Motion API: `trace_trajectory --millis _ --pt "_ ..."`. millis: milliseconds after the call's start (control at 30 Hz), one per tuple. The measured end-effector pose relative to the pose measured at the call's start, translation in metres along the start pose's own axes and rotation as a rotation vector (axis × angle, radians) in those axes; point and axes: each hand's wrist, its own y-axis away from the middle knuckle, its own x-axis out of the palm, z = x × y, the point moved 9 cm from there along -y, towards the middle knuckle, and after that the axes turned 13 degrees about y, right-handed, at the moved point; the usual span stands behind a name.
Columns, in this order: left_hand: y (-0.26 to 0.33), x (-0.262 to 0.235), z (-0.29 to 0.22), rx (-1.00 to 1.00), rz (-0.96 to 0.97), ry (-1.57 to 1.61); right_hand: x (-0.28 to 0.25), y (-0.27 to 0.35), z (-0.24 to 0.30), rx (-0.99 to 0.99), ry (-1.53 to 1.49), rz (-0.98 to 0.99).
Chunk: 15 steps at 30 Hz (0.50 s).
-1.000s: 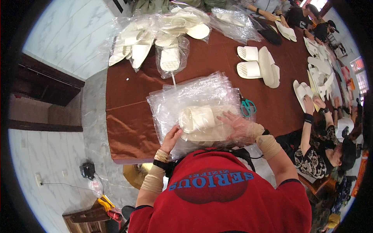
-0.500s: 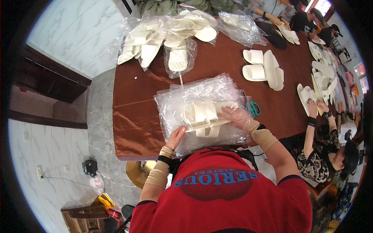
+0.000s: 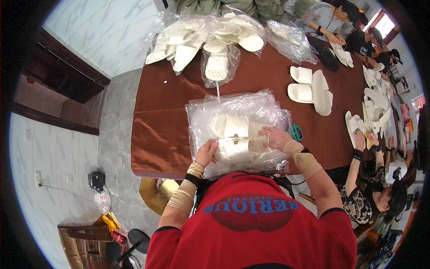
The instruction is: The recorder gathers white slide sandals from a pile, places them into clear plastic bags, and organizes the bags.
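A pair of cream slippers lies side by side on a stack of clear plastic bags in front of me. My left hand is at the left end of the nearer slipper, fingers curled against its edge. Across the right end of the pair, my right hand rests with its fingers stretched out. Clear film shines around the slippers; I cannot tell whether they are inside a bag. Teal-handled scissors lie just right of the stack.
Bagged cream slippers are heaped at the far left of the brown-covered table. Unbagged slippers lie to the right. Co-workers handle slippers along the right side, one person's hands close by. A bin stands below the front edge.
The nearer slipper was tilted on its edge and now lies flatter beside the other. My left hand stays at its left end, my right hand over the right end. The view has shifted slightly.
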Motion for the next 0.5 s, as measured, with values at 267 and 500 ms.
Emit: trace_trajectory --millis 267,500 --pt "0.007 0.008 -0.010 0.064 0.074 -0.145 -0.021 -0.042 0.046 -0.023 -0.045 -0.216" --pt "0.011 -0.005 0.017 -0.003 0.013 0.030 -0.037 -0.044 0.061 -0.097 -0.163 -0.574"
